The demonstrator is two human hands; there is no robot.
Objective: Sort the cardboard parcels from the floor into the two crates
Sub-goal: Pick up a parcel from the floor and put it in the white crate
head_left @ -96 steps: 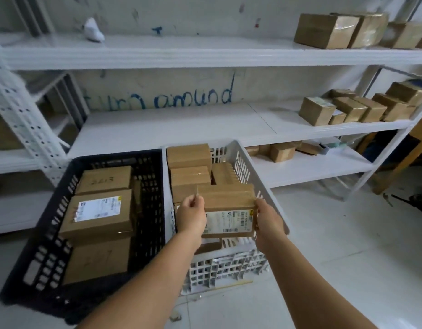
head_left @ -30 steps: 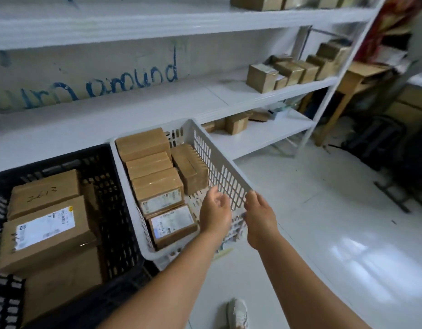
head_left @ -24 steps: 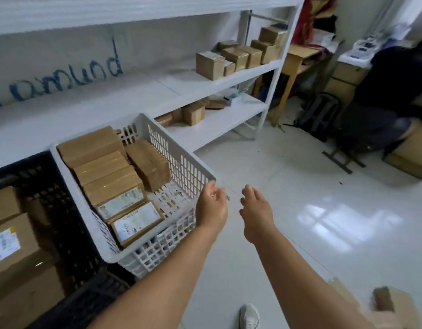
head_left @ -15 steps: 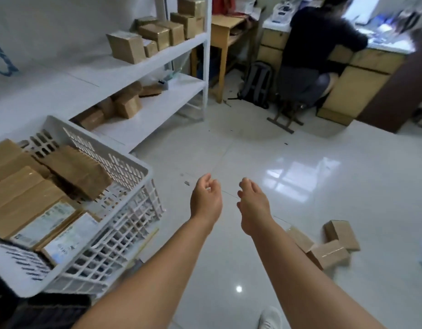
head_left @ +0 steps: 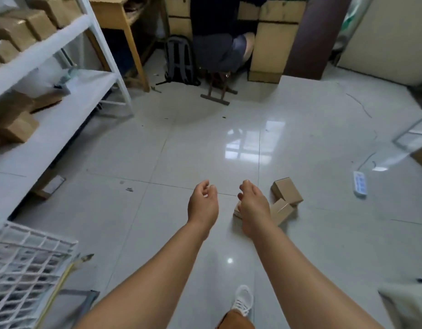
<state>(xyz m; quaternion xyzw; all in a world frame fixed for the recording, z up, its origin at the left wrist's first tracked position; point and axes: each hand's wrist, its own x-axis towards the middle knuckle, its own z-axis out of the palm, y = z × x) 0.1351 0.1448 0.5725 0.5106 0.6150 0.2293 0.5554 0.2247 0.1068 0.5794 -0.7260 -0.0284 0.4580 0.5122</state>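
Three small brown cardboard parcels lie together on the glossy floor: one [head_left: 287,190] farthest away, one [head_left: 280,210] leaning beside it, and a third [head_left: 236,212] mostly hidden behind my right hand. My right hand [head_left: 252,205] hovers above them with loosely curled fingers, holding nothing. My left hand [head_left: 202,204] hangs beside it to the left, also loosely curled and holding nothing. A corner of the white crate [head_left: 27,262] shows at the lower left; the black crate is out of view.
White shelving [head_left: 63,110] with more cardboard boxes runs along the left. A person sits on a stool [head_left: 218,91] at a wooden desk ahead, with a black backpack [head_left: 180,60] beside them. A white power strip [head_left: 359,184] lies on the floor at the right.
The view has swung right, away from the crates and onto the floor. A labelled parcel I held was let go into the white crate. Both hands now hang free above the floor parcels.
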